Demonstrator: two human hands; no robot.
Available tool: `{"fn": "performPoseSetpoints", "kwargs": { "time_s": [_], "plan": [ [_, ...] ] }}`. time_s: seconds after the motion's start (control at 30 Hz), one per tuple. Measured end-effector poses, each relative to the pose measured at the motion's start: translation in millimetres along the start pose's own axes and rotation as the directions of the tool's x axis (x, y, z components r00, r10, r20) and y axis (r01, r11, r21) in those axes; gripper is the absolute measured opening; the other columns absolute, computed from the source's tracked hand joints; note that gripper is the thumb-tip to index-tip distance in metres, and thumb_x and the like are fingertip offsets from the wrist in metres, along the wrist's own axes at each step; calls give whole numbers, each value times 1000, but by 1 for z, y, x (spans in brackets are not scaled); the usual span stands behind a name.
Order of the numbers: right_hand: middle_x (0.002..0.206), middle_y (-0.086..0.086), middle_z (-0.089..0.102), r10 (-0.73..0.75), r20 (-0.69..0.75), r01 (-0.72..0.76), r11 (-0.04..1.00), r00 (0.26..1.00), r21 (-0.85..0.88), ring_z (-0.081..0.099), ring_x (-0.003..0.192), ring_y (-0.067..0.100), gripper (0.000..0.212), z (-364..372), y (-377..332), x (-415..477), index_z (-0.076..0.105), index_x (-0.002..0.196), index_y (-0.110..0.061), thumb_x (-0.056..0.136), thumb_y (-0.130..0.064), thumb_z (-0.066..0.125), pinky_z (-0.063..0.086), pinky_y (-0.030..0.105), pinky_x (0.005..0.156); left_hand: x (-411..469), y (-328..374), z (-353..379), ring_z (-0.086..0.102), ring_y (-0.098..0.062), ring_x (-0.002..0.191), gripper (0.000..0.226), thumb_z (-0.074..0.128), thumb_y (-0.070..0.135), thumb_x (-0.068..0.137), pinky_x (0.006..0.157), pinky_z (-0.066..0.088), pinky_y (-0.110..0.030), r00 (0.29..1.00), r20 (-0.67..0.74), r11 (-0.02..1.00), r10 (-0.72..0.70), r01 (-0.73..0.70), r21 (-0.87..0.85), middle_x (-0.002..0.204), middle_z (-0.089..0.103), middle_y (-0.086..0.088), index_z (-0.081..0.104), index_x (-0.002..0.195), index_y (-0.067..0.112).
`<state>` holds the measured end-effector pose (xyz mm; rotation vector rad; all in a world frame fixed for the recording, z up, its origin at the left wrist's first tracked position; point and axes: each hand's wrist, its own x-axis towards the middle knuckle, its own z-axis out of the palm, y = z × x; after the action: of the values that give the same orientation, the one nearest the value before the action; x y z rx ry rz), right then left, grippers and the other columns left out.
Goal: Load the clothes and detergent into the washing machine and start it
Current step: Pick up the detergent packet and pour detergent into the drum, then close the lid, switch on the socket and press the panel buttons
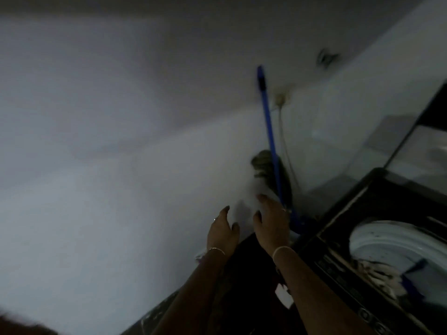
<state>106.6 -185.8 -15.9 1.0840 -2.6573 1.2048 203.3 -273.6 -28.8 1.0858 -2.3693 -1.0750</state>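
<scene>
"Black casing, pale drum: is that the washer?" the desk asks.

"Yes. The washing machine (338, 228) fills the lower right corner. It is a top-loader with its mouth facing up. Its lid (416, 146) stands raised at the far side, with the pane tilted. The drum (387, 240) holds a heap of clothes (377, 269), pale with a blue piece, piled at the near side. The cabinet's near edge runs slantwise from the bottom right up-left toward the right forearm."

"And the hands?"

"Both reach forward to the left of the machine, apart from it, toward the wall (121, 141). The left hand (221, 232) has its fingers out nearly straight and the thumb spread. The right hand (272, 221) is much the same, back uppermost. Neither is seen clasping anything. A pale blurred patch (244, 201) sits between them, by the fingertips — whether they touch it cannot be told. A thin bangle (216, 249) circles each wrist."

"Behind them?"

"A blue mop handle (268, 126) leans in the corner. It is near upright, with its top tipped a little left. Its dull green mop head (262, 165) sits against the wall just beyond the right hand. A socket (280, 97) sits beside the handle's upper part, and a cable (285, 146) hangs from it. The scene is dim and smeared."
</scene>
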Motion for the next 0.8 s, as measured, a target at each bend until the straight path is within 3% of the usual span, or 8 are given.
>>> {"fn": "performPoseSetpoints", "kwargs": {
  "time_s": [0.17, 0.27, 0.47, 0.6, 0.7, 0.8],
  "plan": [
    [130, 14, 57, -20, -172, 14, 999, 985, -38, 50, 123, 32, 47, -112, 29, -7, 55, 131, -7, 84, -9, 61, 38, 36, 105, -31, 104, 20, 48, -25, 127, 52, 52, 21, 94, 103, 37, -29, 984, -41, 983, 173, -175, -51, 141, 49, -8, 36, 143, 15],
    [137, 11, 53, -22, -239, -5, 994, 971, -111, 45, 129, 30, 48, -176, 62, -24, 55, 132, -11, 84, -12, 61, 34, 38, 110, -54, 164, 51, 53, -29, 120, 44, 54, 19, 92, 95, 41, -30, 972, -22, 970, 234, -235, -59, 132, 56, -14, 45, 135, 11],
    [136, 10, 50, 119, -398, -203, 963, 910, -176, 41, 130, 30, 49, -285, 127, -63, 54, 132, -14, 84, -16, 58, 35, 43, 108, -103, 267, 123, 52, -23, 123, 46, 54, 15, 90, 100, 39, -25, 935, 36, 924, 354, -343, -167, 134, 56, -6, 47, 136, 15],
    [139, 7, 48, 176, -494, -298, 937, 851, -180, 41, 131, 26, 49, -338, 166, -82, 52, 132, -16, 84, -16, 58, 36, 42, 107, -121, 320, 171, 57, -23, 117, 44, 56, 13, 90, 98, 44, -28, 876, 81, 863, 475, -445, -238, 128, 60, -8, 49, 134, 13],
    [140, 5, 46, 221, -545, -352, 924, 809, -149, 39, 131, 24, 51, -374, 190, -86, 50, 133, -17, 83, -16, 58, 34, 41, 111, -123, 358, 201, 54, -19, 117, 45, 55, 11, 92, 93, 40, -17, 827, 129, 819, 547, -498, -284, 130, 57, -8, 47, 136, 12],
    [144, 5, 42, 252, -579, -417, 893, 776, -169, 35, 134, 23, 53, -407, 212, -79, 45, 137, -17, 86, -20, 57, 30, 37, 112, -116, 393, 228, 49, -18, 124, 47, 54, 12, 92, 101, 38, -21, 772, 173, 775, 612, -541, -326, 137, 52, -7, 45, 137, 14]
  ]
}}
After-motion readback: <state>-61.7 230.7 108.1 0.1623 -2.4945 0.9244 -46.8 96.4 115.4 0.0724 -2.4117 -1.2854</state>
